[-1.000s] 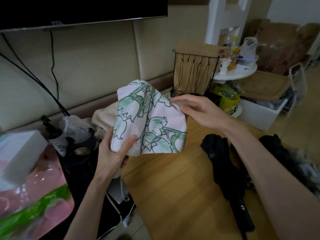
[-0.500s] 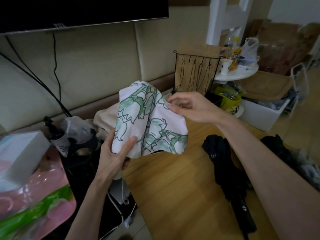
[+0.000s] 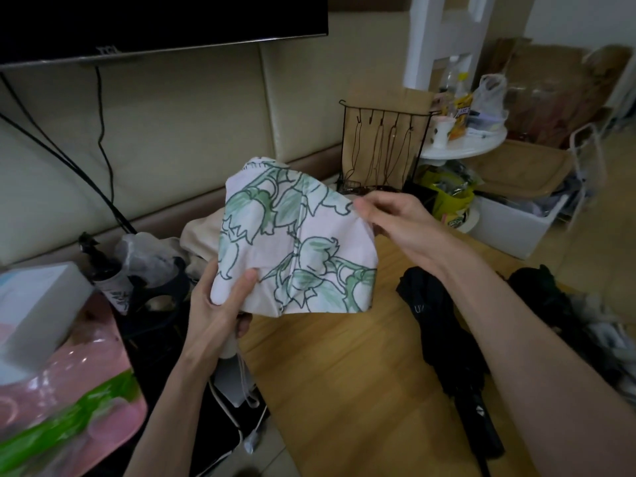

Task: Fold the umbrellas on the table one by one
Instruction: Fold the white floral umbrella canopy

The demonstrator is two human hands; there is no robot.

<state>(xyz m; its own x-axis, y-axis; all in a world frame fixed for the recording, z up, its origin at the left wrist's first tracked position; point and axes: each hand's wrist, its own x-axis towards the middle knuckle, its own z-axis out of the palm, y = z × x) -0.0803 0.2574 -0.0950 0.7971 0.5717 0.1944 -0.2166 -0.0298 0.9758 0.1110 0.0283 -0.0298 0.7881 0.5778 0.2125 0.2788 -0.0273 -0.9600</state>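
A white umbrella with a green leaf print (image 3: 296,249) is held up above the wooden table (image 3: 344,390). My left hand (image 3: 220,304) grips its lower left part, thumb on the cloth, with the pale handle and its cord hanging below the hand. My right hand (image 3: 395,222) pinches the cloth's upper right edge. A folded black umbrella (image 3: 444,346) lies on the table under my right forearm. Another dark umbrella (image 3: 550,297) lies crumpled at the right edge.
A black wire rack (image 3: 382,149) stands at the table's far end. Left of the table sit a white box (image 3: 31,304), a pink and green bag (image 3: 69,407) and a dark bottle (image 3: 103,266). A white bin (image 3: 516,225) stands at the right.
My right hand has shifted slightly along the top edge of the printed cloth, pulling a panel flatter. My left hand keeps its grip in the same place.
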